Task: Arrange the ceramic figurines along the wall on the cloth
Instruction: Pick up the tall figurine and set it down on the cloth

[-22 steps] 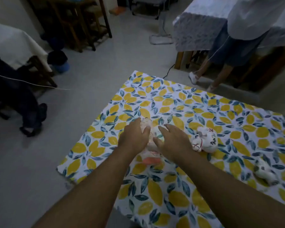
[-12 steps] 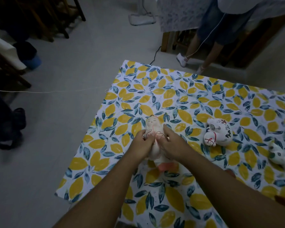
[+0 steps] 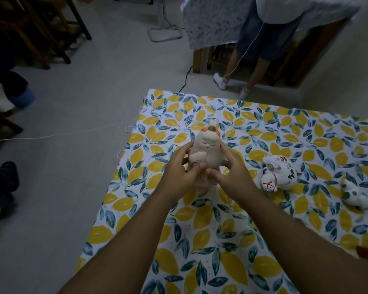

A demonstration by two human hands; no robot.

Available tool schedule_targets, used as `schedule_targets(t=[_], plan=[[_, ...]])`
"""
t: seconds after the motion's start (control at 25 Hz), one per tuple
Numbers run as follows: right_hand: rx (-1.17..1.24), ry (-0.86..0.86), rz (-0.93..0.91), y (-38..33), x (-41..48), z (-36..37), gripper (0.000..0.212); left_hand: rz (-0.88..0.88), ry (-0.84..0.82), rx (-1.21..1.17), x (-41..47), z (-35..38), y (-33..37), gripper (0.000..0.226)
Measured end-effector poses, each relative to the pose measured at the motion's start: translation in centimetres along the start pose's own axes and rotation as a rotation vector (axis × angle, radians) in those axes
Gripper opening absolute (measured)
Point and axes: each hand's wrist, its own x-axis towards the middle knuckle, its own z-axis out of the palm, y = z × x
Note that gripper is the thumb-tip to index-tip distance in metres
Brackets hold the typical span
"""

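A pale doll figurine (image 3: pixel 206 147) with a pink-trimmed head is held upright over the lemon-print cloth (image 3: pixel 232 240). My left hand (image 3: pixel 180 172) grips its left side and my right hand (image 3: pixel 232 175) grips its right side, thumbs meeting at its front. Its base is hidden behind my fingers. A round white cat figurine (image 3: pixel 278 171) with red and dark markings lies on the cloth just right of my right hand. A smaller spotted white figurine (image 3: pixel 356 196) lies further right, blurred.
The cloth lies on a grey floor (image 3: pixel 72 187). A person's legs (image 3: pixel 251 66) stand beyond its far edge, beside a covered table (image 3: pixel 210 20). A white cord (image 3: pixel 51 135) runs across the floor to the left. Dark wooden chairs (image 3: pixel 30 28) stand far left.
Both hands closed on the doll figurine where it lay flat and have raised it upright, its face turned toward me. The view has shifted down and left.
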Motion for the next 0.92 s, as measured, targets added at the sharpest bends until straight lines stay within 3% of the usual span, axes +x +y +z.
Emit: schedule_targets(t=[0.28, 0.92], plan=[[0.120, 0.009, -0.010, 2.4, -4.0, 0.7, 0.077, 0.047, -0.047, 0.078, -2.8, 0.7, -2.7, 0.063], [0.165, 0.029, 0.013, 2.7, -4.0, 1.3, 0.071, 0.092, -0.030, 0.063, -3.2, 1.4, -3.1, 0.063]])
